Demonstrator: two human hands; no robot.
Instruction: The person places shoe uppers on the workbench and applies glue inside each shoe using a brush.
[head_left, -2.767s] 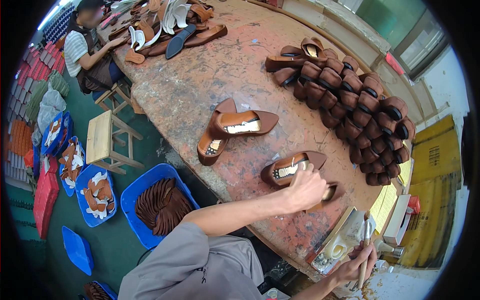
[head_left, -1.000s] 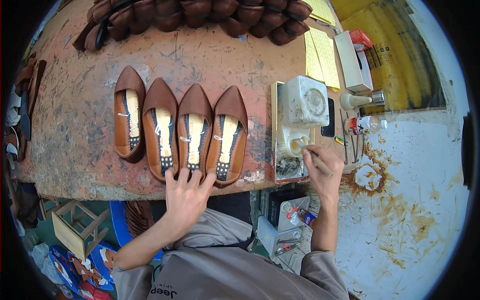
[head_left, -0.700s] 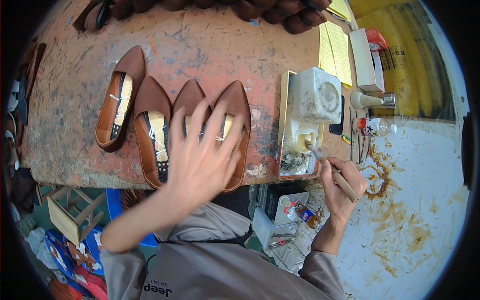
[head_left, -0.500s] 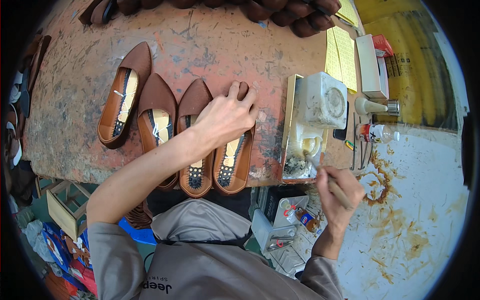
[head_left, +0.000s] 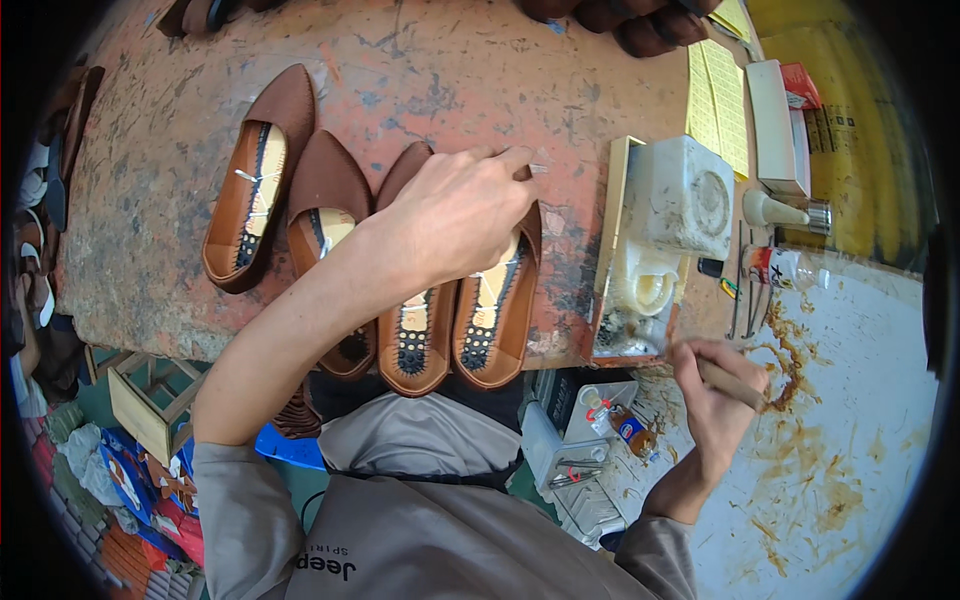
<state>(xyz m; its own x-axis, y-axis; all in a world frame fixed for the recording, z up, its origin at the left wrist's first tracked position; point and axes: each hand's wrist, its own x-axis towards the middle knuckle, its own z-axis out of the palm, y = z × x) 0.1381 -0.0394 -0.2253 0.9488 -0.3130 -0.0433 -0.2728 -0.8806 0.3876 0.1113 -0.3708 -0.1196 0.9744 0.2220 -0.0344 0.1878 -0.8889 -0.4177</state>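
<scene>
Several brown pointed slip-on shoes lie in a row on the worn table [head_left: 560, 110], toes pointing away from me, with pale insoles and white ties inside. My left hand [head_left: 462, 215] reaches across them, its fingers closed over the toe of the rightmost shoe [head_left: 490, 345]. That toe and part of the neighbouring shoe [head_left: 413, 335] are hidden beneath it. A wooden-handled brush [head_left: 732, 384] is gripped in my right hand [head_left: 708, 410]. The brush's tip is over the near end of a shallow tray [head_left: 614, 195] holding whitish paste; whether it touches the paste is unclear.
A dirty white block-shaped container [head_left: 685, 195] stands in the tray. To its right are a plastic bottle [head_left: 785, 268], a metal-capped bottle [head_left: 785, 212] and yellow sheets [head_left: 716, 105]. More brown shoes [head_left: 655, 25] are at the far edge. A wooden stool [head_left: 150, 410] stands lower left.
The whole view has shifted, so the table things sit farther right. My left fingers, spread around the rightmost toe before, are now closer together over it. My right hand still holds the brush at the tray.
</scene>
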